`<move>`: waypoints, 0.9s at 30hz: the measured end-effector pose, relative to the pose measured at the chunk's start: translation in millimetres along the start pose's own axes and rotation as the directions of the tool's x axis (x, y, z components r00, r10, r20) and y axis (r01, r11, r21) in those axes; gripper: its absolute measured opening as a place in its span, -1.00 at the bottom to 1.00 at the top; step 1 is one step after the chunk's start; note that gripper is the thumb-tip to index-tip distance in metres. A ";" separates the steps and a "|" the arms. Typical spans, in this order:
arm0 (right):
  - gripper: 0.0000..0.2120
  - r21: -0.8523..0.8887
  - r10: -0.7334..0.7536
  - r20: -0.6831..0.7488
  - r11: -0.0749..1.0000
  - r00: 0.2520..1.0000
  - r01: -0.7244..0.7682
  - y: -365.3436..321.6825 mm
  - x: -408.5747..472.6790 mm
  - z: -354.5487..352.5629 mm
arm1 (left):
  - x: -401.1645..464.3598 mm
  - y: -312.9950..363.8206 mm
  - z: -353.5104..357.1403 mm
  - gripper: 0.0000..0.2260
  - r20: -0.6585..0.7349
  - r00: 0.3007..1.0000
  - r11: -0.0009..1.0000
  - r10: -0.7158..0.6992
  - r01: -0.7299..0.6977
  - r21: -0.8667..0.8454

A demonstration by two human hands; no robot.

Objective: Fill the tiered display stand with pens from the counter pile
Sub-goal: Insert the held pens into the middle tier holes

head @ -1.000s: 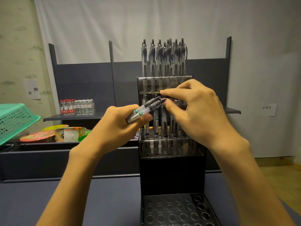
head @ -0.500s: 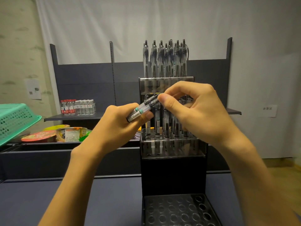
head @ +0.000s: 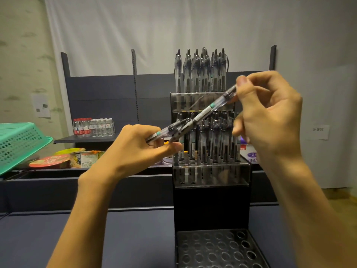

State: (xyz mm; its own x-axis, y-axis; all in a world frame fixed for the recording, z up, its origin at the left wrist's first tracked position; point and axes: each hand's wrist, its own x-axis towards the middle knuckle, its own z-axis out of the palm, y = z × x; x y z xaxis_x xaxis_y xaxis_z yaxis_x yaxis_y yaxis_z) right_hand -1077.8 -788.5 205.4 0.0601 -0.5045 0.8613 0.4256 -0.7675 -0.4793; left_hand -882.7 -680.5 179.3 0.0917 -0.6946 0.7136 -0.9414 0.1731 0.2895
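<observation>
A black tiered display stand (head: 211, 206) rises in front of me. Its top tier (head: 201, 102) and middle tier (head: 210, 171) hold several clear pens; the bottom tier (head: 218, 248) shows only bare holes. My right hand (head: 268, 120) pinches one clear pen with a green band (head: 210, 108) by its upper end, slanted across the stand. My left hand (head: 135, 151) grips another clear pen (head: 170, 128) left of the middle tier. The counter pile is out of view.
A green plastic basket (head: 19, 144) tilts at the left. Food tubs (head: 63, 158) lie behind the dark counter (head: 125, 233). Water bottles (head: 92, 127) stand on a back shelf. A purple box (head: 249, 153) sits behind the stand's right side.
My right hand has pulled one pen out of my left hand's bundle and drawn it up and to the right. My left hand stays in place holding the rest.
</observation>
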 end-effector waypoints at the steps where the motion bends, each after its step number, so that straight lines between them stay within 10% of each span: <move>1: -0.87 -0.016 -0.017 -0.010 1.000 1.000 0.017 -0.1 -0.3 1.0 | -0.4 0.1 -1.8 -0.62 0.013 1.000 1.000 -0.012 0.012 0.005; 27: -0.90 -0.508 -0.062 0.241 0.842 0.968 0.180 14.9 -0.4 29.7 | -3.8 -15.5 -16.4 -0.55 0.027 0.999 1.000 -0.026 0.026 -0.015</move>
State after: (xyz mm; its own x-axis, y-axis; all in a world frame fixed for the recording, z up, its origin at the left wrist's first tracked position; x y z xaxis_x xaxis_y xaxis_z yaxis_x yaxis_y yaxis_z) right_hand -1044.7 -787.9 202.9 0.2500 -0.3459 0.9043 -0.0898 -0.9383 -0.3341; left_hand -863.2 -669.1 182.6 0.1071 -0.7172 0.6886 -0.9337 0.1654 0.3176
